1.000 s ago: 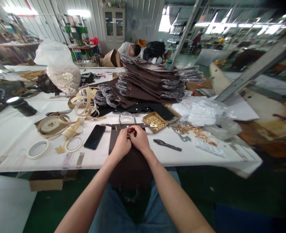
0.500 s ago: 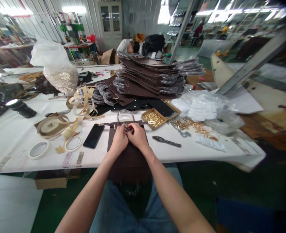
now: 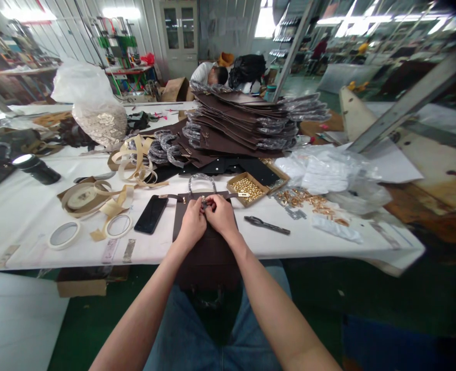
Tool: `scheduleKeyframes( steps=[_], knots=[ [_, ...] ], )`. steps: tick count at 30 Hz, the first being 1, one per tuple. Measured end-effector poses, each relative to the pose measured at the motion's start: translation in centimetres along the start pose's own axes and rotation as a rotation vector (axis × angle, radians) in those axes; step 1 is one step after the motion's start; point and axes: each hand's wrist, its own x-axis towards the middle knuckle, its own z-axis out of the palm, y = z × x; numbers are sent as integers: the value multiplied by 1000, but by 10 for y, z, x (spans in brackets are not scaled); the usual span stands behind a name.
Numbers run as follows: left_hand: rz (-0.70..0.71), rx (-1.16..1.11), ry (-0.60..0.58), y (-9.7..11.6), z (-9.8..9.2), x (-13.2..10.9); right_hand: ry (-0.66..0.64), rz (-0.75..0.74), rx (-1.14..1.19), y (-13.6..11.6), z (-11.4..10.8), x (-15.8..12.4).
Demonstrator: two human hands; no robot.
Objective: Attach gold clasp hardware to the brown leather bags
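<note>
A dark brown leather bag panel (image 3: 208, 252) lies over the table's front edge and hangs down towards my lap. Its far end carries a plastic-wrapped handle (image 3: 202, 178) and straps with gold-coloured metal ends, one being the right strap plate (image 3: 243, 195). My left hand (image 3: 192, 221) and my right hand (image 3: 220, 214) meet over the panel just below the handle. The fingers of both are pinched together around a small piece near a gold-coloured fitting (image 3: 203, 199). What exactly they hold is mostly hidden by the fingers.
A black phone (image 3: 150, 214) lies left of the panel, beside tape rolls (image 3: 63, 235). To the right are a dark hand tool (image 3: 267, 225) and a box of gold-coloured studs (image 3: 246, 188). Brown panels (image 3: 231, 123) are stacked behind. A person (image 3: 204, 73) bends over beyond the stack.
The whole view has shifted slightly. Both hands stay together at the same spot on the panel, with small finger movements; the gold-coloured fitting between them shows a little more clearly.
</note>
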Motion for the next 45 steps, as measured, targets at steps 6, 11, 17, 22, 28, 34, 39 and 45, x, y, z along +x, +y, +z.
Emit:
scheduleKeyframes(
  steps=[6,11,17,22,28,34,39,45],
  knots=[
    [-11,11,-20,2,3,3,27,19,5,0,1,0],
    [-12,17,-33,5,2,4,42,50,6,2,4,0],
    [-5,7,-31,6,0,4,25,70,-49,2,7,3],
    [1,9,-42,8,-1,5,-73,-23,-91,-1,6,7],
    [7,-1,-46,2,0,4,107,52,13,1,6,0],
    [18,-11,-29,-1,1,4,80,54,23,-1,7,0],
    [18,-12,-29,1,1,4,25,61,-6,-1,6,8],
    [-15,-142,-58,-6,-1,8,-65,42,-149,-3,2,14]
  ],
)
